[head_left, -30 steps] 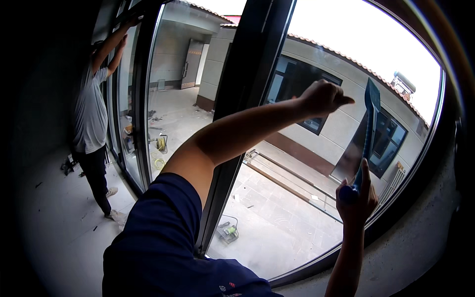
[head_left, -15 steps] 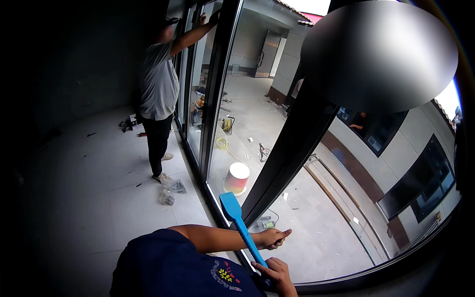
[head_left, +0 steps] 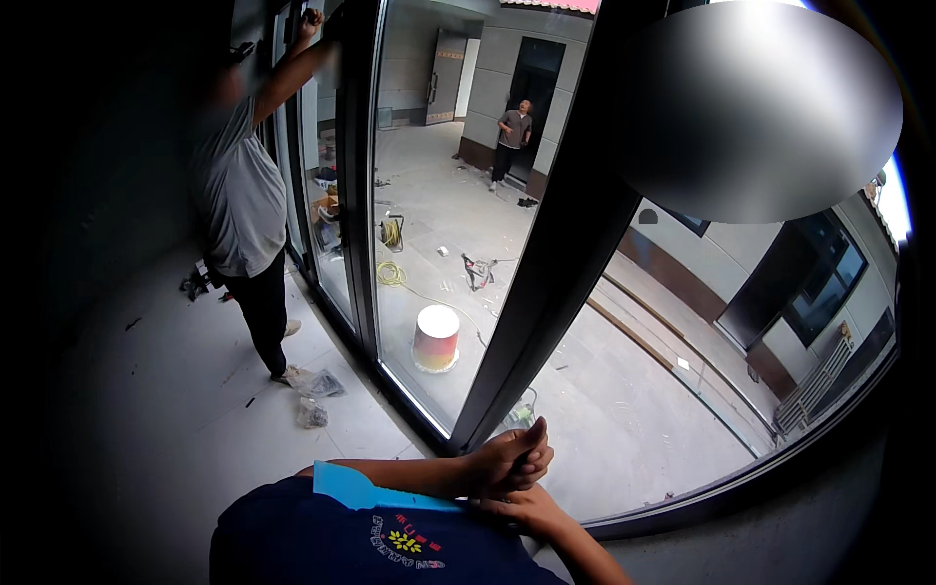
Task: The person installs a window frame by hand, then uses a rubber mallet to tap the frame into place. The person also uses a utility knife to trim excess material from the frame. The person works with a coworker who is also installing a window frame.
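Observation:
A blue tool (head_left: 343, 485) with a broad flat blade and a long slim handle lies almost level across the front of my navy shirt. Its blade points left, and its handle end runs under my right hand (head_left: 522, 509), whose fingers are closed around it. Just above, my left hand (head_left: 511, 460) is curled into a fist with the thumb up. Whatever the left fingers hold, if anything, is hidden. Both hands are close together before the foot of the dark window post (head_left: 531, 322).
At left a co-worker in a grey shirt (head_left: 244, 210) reaches up to the window frame. Plastic bags (head_left: 312, 413) lie on the floor by their feet. Beyond the glass are a bucket (head_left: 436, 341), a yellow cable (head_left: 391, 274) and a person (head_left: 514, 136) by a doorway.
The blue tool has swung down from a raised slant to nearly level, its blade moving left. My left hand has drawn back and turned thumb up. The scene has shifted left in view.

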The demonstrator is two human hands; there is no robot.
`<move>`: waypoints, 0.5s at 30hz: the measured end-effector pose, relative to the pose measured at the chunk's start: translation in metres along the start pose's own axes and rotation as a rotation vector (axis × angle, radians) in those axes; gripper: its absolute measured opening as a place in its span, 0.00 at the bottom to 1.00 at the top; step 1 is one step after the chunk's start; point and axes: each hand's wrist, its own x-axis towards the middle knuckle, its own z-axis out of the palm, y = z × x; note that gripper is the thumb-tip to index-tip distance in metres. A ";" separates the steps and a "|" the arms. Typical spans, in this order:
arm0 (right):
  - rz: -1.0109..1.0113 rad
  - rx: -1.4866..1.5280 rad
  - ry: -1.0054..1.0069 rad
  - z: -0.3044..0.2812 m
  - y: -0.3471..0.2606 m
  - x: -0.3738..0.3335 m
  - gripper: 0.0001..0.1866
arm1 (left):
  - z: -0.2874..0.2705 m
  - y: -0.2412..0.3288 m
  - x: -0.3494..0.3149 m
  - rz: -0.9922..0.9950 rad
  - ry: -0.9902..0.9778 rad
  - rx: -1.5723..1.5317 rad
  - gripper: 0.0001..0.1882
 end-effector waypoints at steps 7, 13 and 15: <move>0.180 -0.188 0.121 -0.007 -0.002 0.054 0.23 | -0.040 0.032 -0.062 -0.025 0.205 0.072 0.27; 0.175 -0.021 0.724 -0.015 -0.044 0.123 0.29 | -0.085 0.042 -0.080 0.072 0.119 0.317 0.28; 0.172 -0.111 0.652 -0.004 -0.036 0.127 0.31 | -0.093 0.043 -0.085 0.057 0.155 0.463 0.33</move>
